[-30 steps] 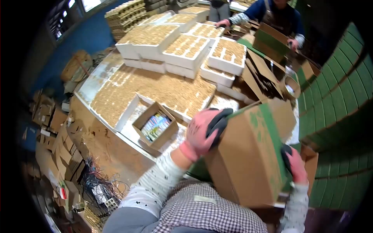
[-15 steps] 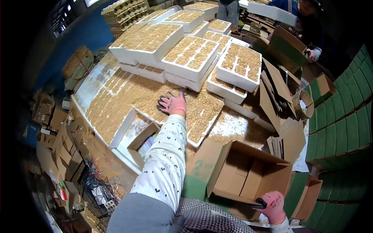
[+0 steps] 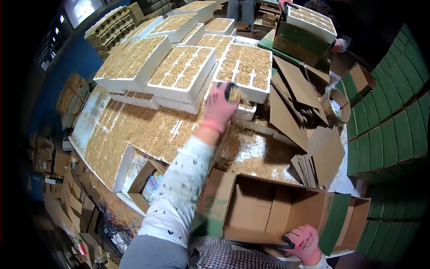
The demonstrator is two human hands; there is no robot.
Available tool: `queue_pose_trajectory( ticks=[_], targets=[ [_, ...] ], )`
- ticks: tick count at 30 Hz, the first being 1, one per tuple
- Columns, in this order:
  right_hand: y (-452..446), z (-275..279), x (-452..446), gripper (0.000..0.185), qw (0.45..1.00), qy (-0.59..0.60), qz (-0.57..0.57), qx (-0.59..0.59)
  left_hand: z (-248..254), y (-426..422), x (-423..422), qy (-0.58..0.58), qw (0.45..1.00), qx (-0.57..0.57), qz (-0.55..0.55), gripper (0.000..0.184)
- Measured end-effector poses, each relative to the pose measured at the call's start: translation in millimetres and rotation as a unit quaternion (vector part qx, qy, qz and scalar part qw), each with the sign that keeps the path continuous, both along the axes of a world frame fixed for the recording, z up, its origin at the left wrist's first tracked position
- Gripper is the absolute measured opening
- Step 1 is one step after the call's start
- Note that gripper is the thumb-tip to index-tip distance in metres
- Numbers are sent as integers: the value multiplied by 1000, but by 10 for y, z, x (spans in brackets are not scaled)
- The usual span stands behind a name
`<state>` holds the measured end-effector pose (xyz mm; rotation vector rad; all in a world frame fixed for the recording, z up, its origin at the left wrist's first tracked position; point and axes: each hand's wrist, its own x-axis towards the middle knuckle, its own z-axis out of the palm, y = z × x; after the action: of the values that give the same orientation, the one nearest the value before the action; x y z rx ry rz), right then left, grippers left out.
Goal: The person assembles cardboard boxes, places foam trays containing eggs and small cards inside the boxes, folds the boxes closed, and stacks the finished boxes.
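Note:
My left hand [image 3: 218, 107], in a pink glove with dark fingertips, is closed around a clump of straw-coloured husks or shavings [image 3: 237, 95]. It is raised over the worktable, in front of a white foam tray [image 3: 260, 94] filled with the same loose material. My right hand [image 3: 305, 244], also gloved in pink, grips the near rim of an open cardboard carton [image 3: 309, 213], its thumb at the edge. Bare cardboard shows on the carton's bottom, and a printed flap [image 3: 215, 197] spreads out to its left.
Stacked foam trays [image 3: 181, 74] fill the table's back. A small box [image 3: 139, 184] with colourful packets lies left of my arm. Flattened cardboard [image 3: 295, 89] leans at the right, beside stacked green cartons [image 3: 385, 134]. Behind, a co-worker's gloved hand [image 3: 339, 45] is at another tray.
My left hand has gone from spread on the loose material to closed and raised, farther right. My right hand stays on the carton rim. The co-worker's tray is now tilted over a green carton.

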<state>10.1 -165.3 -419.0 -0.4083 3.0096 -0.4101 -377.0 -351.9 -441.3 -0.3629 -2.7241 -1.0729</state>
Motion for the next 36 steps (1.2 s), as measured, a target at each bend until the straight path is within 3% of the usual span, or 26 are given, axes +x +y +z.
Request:
queue_pose_trajectory(
  ticks=[1, 3, 4, 5, 7, 12, 15, 16, 17, 18, 20, 23, 25, 27, 28, 29, 31, 32, 33, 34, 36],
  targets=[
    [17, 17, -20, 25, 1000, -4, 7, 4, 67, 54, -170, -16, 1000, 18, -7, 62],
    [38, 15, 2, 26, 1000, -3, 13, 7, -45, 263, -293, 119, 975, -73, 175, 82],
    [45, -8, 28, 25, 1000, 0, 13, 5, -139, 325, -321, -22, 978, 28, 207, 104],
    [56, -23, 27, 24, 1000, 4, 11, 4, -229, 387, -347, -154, 947, 116, 258, 127],
    [44, -14, 11, 19, 999, 20, 10, -24, -360, 718, -363, -281, 887, 160, 331, 129],
    [111, -31, 69, 23, 1000, 5, 9, -23, -317, 1053, -630, -313, 865, 129, 369, 132],
    [119, -18, 30, 25, 1000, 6, 17, -21, -221, 900, -579, -349, 871, 113, 328, 134],
    [112, -14, 16, 26, 999, 18, 12, -28, -556, 792, -725, -352, 879, 115, 302, 134],
    [111, -13, 23, 27, 999, 27, 7, -36, -452, 611, -493, -334, 890, 193, 242, 128],
    [127, -31, 38, 28, 999, 26, 9, -42, -214, 474, -131, -356, 861, 307, 196, 119],
    [148, -74, 56, 31, 998, 27, 10, -56, -872, 299, -225, -345, 821, 426, 156, 111],
    [113, -23, 33, 31, 999, 23, 15, -44, -625, 259, 213, -375, 776, 504, 62, 89],
    [87, 25, 51, 35, 999, 13, 17, -35, -727, 214, 140, -347, 734, 583, 24, 48],
    [85, 33, 53, 40, 998, 42, 17, -42, -156, 31, 272, -395, 640, 656, -62, 35],
    [60, 193, 54, 51, 999, -17, 15, -43, 67, -66, 405, -381, 668, 636, -63, 32],
    [86, 243, 57, 54, 998, 14, 30, -44, 62, -265, 435, -341, 750, 566, -36, 29],
    [128, 278, 105, 61, 994, 79, 58, -49, 464, -516, 846, -308, 761, 563, -97, 24],
    [218, 152, 181, 73, 992, 39, 29, -118, 570, -648, 1031, -321, 742, 577, -115, 22],
    [351, -137, 237, 86, 970, 49, 7, -239, 596, -791, 1190, -338, 721, 591, -131, 19],
    [173, 68, 130, 98, 847, -6, -113, -519, 481, -962, 1267, -354, 693, 594, -203, 19],
    [193, -25, 23, 91, 645, 16, -201, -737, 388, -1083, 1567, -393, 724, 535, -189, 18]
  ],
)
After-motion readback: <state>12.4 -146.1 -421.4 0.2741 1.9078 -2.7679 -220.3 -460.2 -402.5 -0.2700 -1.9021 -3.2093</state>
